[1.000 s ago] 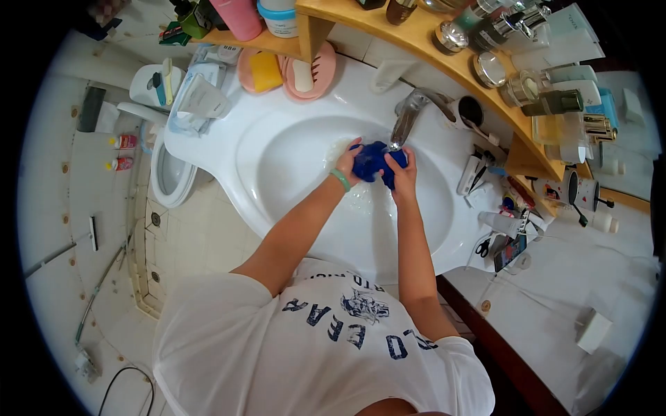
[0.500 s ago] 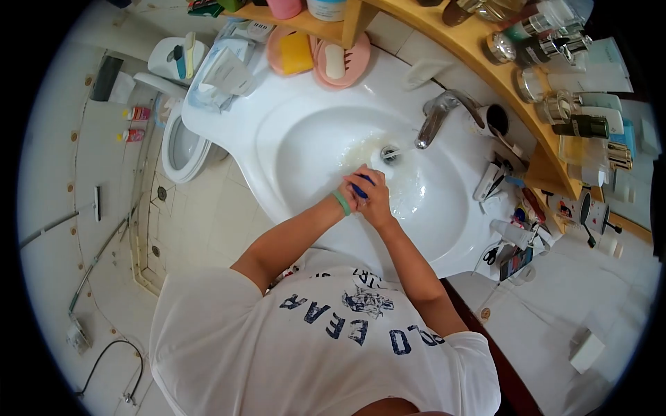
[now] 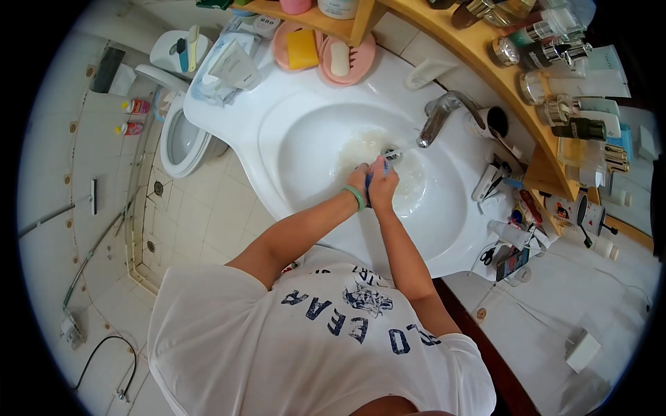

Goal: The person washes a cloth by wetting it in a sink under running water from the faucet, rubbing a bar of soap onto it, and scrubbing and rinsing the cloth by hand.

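Over the white sink basin, my left hand and my right hand are pressed together around a dark blue cloth. Only a small strip of the cloth shows between the fingers; the rest is hidden. A green bangle circles my left wrist. Water runs from the metal faucet towards the drain, just beyond my hands, and some water lies in the basin.
Pink soap dishes hold a yellow block and a white soap bar. A wooden shelf with several bottles curves behind the sink. Scissors and a phone lie at the right. A toilet stands at the left.
The blue cloth was spread between both hands under the faucet; it is now bunched inside them. My hands have moved nearer my body, and the view has shifted.
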### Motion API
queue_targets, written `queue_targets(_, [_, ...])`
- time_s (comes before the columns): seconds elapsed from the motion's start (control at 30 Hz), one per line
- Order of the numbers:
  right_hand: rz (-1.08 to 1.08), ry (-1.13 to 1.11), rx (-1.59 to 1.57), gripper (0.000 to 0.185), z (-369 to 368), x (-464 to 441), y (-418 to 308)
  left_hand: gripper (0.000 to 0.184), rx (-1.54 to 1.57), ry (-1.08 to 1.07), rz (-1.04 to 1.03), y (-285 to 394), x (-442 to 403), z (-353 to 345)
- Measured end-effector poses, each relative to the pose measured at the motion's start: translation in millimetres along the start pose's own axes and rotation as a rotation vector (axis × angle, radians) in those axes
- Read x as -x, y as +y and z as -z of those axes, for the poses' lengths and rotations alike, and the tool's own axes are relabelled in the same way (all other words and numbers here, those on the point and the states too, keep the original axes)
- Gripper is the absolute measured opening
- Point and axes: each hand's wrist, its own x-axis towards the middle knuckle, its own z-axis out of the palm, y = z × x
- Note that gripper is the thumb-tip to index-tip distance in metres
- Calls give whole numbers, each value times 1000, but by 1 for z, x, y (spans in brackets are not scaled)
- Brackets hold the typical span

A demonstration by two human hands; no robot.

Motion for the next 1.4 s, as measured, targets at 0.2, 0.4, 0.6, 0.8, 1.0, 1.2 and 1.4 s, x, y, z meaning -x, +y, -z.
queue_targets(0.2, [-423, -161, -684, 32, 11, -50, 23, 34, -833, 294, -249, 32, -29, 12])
queue_targets(0.4, [-438, -165, -606, 23, 49, -72, 9, 43, -500, -11, -310, 94, 4, -10])
queue_targets(0.6, [-45, 86, -96, 24, 27, -22, -11, 40, -402, -33, -275, 47, -61, -39])
queue_targets(0.8, [-101, 323, 474, 32, 45, -56, -10, 36, -467, 88, -145, -5, -57, -63])
queue_targets(1.0, [-44, 318, 302, 34, 29, -32, -17, 45, -890, 121, -330, 22, -74, -62])
queue_targets(1.2, [-266, 170, 427, 31, 48, -60, 8, 49, -1298, 136, -486, 24, -56, -61])
queue_targets(1.4, [-167, -41, 41, 32, 70, -72, 39, 23, -632, -232, 39, 69, -3, -77])
